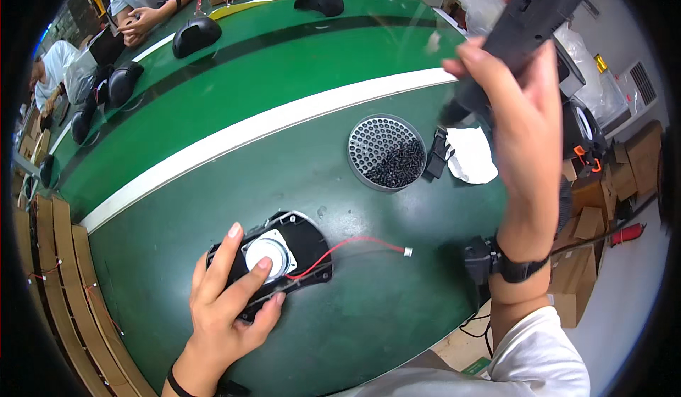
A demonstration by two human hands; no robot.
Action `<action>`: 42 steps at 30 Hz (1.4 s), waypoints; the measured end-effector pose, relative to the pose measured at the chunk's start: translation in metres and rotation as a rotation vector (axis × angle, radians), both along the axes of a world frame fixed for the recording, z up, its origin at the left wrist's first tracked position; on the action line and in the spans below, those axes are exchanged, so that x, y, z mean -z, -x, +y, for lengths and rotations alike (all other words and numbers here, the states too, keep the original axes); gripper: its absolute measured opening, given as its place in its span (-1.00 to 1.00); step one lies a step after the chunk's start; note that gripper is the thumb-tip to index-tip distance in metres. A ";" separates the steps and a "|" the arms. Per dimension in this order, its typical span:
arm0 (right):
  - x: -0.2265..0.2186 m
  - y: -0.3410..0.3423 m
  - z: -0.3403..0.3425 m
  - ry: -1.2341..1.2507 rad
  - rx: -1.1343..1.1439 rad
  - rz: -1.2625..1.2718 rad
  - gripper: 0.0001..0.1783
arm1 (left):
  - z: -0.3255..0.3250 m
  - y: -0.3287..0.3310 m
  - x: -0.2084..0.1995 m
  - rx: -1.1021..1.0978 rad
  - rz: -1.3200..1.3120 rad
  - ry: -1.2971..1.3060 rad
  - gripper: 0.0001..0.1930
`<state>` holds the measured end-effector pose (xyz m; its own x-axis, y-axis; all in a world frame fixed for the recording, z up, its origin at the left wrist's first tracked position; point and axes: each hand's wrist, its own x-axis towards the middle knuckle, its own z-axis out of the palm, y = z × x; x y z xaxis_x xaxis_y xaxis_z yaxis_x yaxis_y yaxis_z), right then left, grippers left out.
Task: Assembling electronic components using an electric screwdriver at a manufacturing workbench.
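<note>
left hand (225,299) spread, pressing speaker (273,259) flat on desk (369,305) | right hand (521,113) wrapped round raised driver (528,14) | screws wait in dish (386,152) | fastening seemingly unfinished, screw holes unclear

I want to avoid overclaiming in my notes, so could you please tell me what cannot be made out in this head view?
- Tip of the dark power screwdriver: blurred by motion and partly covered by the right hand.
- Near edge of the black speaker assembly: covered by the left hand.
- Screws in the round perforated tray: too small to tell apart.
- Black housings on the belt: small and bent near the rim.
</note>
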<state>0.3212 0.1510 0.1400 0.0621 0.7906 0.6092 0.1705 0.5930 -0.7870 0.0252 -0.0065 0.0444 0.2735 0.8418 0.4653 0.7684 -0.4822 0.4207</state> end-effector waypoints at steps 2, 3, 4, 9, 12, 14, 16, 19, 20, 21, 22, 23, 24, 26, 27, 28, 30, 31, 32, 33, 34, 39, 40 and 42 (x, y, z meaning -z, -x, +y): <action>0.014 0.008 0.022 0.030 -0.122 0.172 -0.51 | 0.010 -0.006 0.000 0.018 -0.018 0.081 -0.55; 0.023 0.013 0.028 -0.050 -0.154 0.207 -0.51 | 0.017 -0.009 -0.002 0.063 0.010 0.013 -0.56; 0.030 0.019 0.033 -0.129 -0.187 0.239 -0.51 | 0.020 -0.010 -0.002 0.073 0.010 0.014 -0.56; 0.048 0.047 0.041 -0.118 -0.129 0.203 -0.77 | 0.018 -0.004 -0.007 0.043 0.049 0.065 -0.53; 0.054 0.048 0.042 -0.074 -0.204 0.271 -0.81 | 0.021 -0.002 -0.006 0.057 0.036 0.064 -0.52; 0.059 0.050 0.044 -0.080 -0.208 0.302 -0.83 | 0.020 0.001 -0.006 0.080 0.055 0.067 -0.51; 0.064 0.055 0.046 -0.086 -0.199 0.341 -0.82 | 0.020 0.002 -0.005 0.082 0.051 0.070 -0.49; 0.069 0.058 0.048 -0.090 -0.195 0.384 -0.81 | 0.020 0.002 -0.005 0.076 0.054 0.074 -0.48; 0.069 0.058 0.048 -0.088 -0.195 0.381 -0.80 | 0.020 0.001 -0.005 0.081 0.054 0.073 -0.47; 0.069 0.058 0.048 -0.087 -0.196 0.378 -0.80 | 0.020 0.000 -0.005 0.085 0.054 0.072 -0.47; 0.069 0.059 0.047 -0.088 -0.190 0.385 -0.80 | 0.020 0.000 -0.005 0.083 0.051 0.072 -0.47; 0.068 0.059 0.047 -0.090 -0.183 0.392 -0.80 | 0.021 0.000 -0.004 0.086 0.050 0.071 -0.47; 0.069 0.058 0.047 -0.090 -0.185 0.388 -0.80 | 0.021 -0.001 -0.004 0.088 0.049 0.069 -0.47; 0.072 0.054 0.048 -0.131 -0.271 0.359 -0.78 | 0.021 0.000 -0.004 0.087 0.042 0.070 -0.48; 0.071 0.053 0.048 -0.130 -0.274 0.359 -0.78 | 0.021 0.000 -0.004 0.088 0.037 0.072 -0.48; 0.068 0.052 0.048 -0.089 -0.253 0.325 -0.81 | 0.020 0.001 -0.005 0.085 0.036 0.073 -0.48; 0.066 0.050 0.048 -0.050 -0.231 0.284 -0.85 | 0.020 0.001 -0.005 0.090 0.041 0.077 -0.48; 0.066 0.049 0.049 -0.044 -0.231 0.291 -0.86 | 0.020 0.001 -0.004 0.090 0.038 0.076 -0.48; 0.067 0.049 0.049 -0.039 -0.234 0.299 -0.87 | 0.020 0.001 -0.004 0.085 0.031 0.075 -0.48; 0.067 0.050 0.049 -0.039 -0.236 0.299 -0.87 | 0.020 0.001 -0.004 0.079 0.026 0.074 -0.49; 0.066 0.051 0.048 -0.031 -0.237 0.304 -0.87 | 0.020 0.001 -0.004 0.077 0.026 0.074 -0.49; 0.065 0.050 0.047 -0.013 -0.210 0.283 -0.86 | 0.021 -0.002 -0.005 0.083 0.023 0.079 -0.49; 0.065 0.049 0.047 -0.005 -0.212 0.270 -0.84 | 0.022 -0.003 -0.005 0.082 0.021 0.079 -0.49; 0.064 0.048 0.047 0.006 -0.222 0.254 -0.83 | 0.023 -0.004 -0.004 0.087 0.007 0.064 -0.50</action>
<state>0.2733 0.1980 0.0760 0.0368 0.8053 0.5917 -0.1645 0.5890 -0.7912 0.0292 0.0167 0.0486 0.3501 0.8427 0.4089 0.7278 -0.5196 0.4476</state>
